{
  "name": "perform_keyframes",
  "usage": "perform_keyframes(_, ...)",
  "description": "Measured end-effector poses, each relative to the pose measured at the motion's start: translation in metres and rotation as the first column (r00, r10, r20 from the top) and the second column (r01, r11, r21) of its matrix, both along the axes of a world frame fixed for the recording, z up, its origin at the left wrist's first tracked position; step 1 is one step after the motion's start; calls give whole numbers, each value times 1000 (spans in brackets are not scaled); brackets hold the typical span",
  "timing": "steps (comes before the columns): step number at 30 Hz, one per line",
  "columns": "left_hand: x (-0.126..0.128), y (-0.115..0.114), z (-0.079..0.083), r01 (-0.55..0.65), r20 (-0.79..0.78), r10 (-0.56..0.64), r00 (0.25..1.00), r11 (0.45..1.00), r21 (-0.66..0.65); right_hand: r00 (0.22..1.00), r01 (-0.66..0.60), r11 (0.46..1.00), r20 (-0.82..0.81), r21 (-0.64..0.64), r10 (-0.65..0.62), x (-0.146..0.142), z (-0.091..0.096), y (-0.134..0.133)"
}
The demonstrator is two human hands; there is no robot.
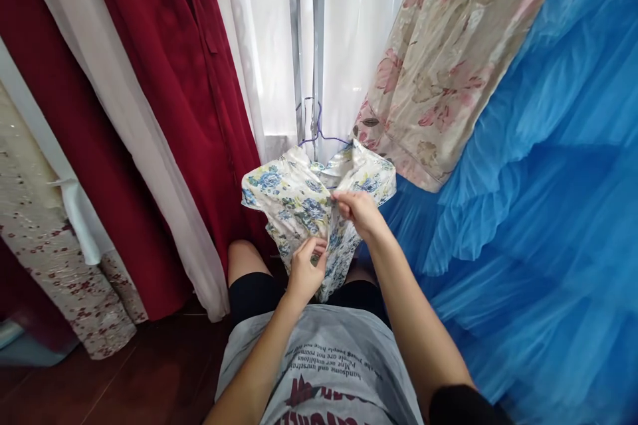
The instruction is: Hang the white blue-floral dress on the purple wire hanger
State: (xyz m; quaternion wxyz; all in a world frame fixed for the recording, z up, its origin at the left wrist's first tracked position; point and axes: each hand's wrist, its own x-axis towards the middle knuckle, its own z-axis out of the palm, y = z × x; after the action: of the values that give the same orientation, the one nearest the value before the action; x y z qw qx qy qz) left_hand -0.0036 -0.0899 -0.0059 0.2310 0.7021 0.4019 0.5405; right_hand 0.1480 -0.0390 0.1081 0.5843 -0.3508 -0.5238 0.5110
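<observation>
A small white garment with blue flowers [294, 202] hangs on a thin purple wire hanger [319, 129] straight ahead of me. My right hand [359, 212] is closed in a pinch on the garment's front opening near the collar. Lower down, my left hand [305, 272] is closed on the same front edge, fingers curled round the cloth. The lower part of the garment is hidden behind my hands.
A dark red gown [174, 80] and white sheer fabric [124, 119] hang at the left. A beige floral dress [448, 53] and a blue tulle skirt [548, 212] fill the right. A metal rack pole [305, 33] stands behind. Dark wooden floor [124, 378] lies below.
</observation>
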Motion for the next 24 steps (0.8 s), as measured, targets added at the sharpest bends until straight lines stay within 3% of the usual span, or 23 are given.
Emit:
perform_keyframes(4,-13,-1,6,24,-124,-25,992,1000,-10,999,48,994,-19,99,-46,-12,71,45)
perform_keyframes(6,-19,5,11,61,-182,-64,981,998,-22,998,56,993,25,107,-59,-17,91,52)
perform_keyframes(8,-24,15,24,97,-177,-96,979,995,-4,993,56,988,96,147,-71,-20,96,50)
perform_keyframes(10,-27,31,48,83,-88,-78,993,994,65,986,61,976,142,208,-92,-19,91,41)
perform_keyframes(14,-24,67,117,-61,153,28,988,974,219,980,75,963,157,260,-119,-13,73,29)
perform_keyframes(17,-16,87,162,5,23,-13,1000,951,308,978,68,958,169,278,-118,-10,64,37)
perform_keyframes(20,-7,96,191,-11,-17,18,1000,930,368,949,137,945,235,298,-211,-13,50,53)
perform_keyframes(22,-12,102,204,-100,96,68,993,918,383,914,209,938,286,278,-288,-20,35,59)
perform_keyframes(24,-34,114,211,-205,232,123,965,906,369,912,239,942,278,234,-300,-29,16,56)
